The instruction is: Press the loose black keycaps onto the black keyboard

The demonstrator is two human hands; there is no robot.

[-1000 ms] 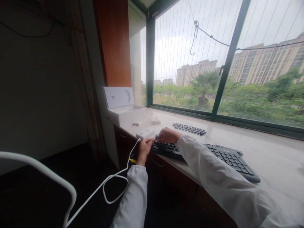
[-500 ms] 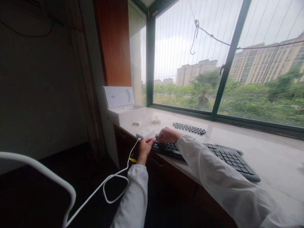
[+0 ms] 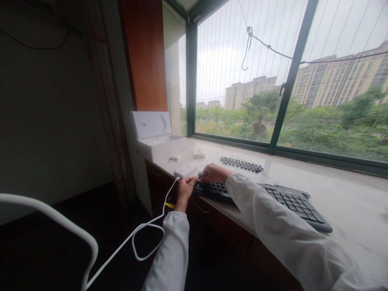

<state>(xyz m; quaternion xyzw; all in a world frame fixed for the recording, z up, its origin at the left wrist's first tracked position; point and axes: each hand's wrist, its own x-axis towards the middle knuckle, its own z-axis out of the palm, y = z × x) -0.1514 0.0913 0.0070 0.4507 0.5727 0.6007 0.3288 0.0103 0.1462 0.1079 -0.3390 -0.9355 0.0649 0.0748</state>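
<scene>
A black keyboard (image 3: 220, 186) lies along the front edge of the light counter, its left part showing bare key sockets. My left hand (image 3: 186, 188) is at the keyboard's left end, thumb and fingers drawn together. Close beside it, my right hand (image 3: 214, 173) bends over the same end with curled fingers. The fingertips of both hands almost meet; whatever is between them is too small or hidden to make out. My right sleeve covers the keyboard's middle. Behind the keyboard, loose black keycaps (image 3: 241, 164) lie in rows.
A white power strip (image 3: 185, 169) with a white cable (image 3: 142, 224) sits left of the keyboard. An open white box (image 3: 168, 148) stands at the far left corner. Small white items (image 3: 199, 153) lie behind the hands. Windows (image 3: 239, 81) border the counter.
Hardly anything differs. Both hands stay at the keyboard's left end, with only a slight shift of the fingers.
</scene>
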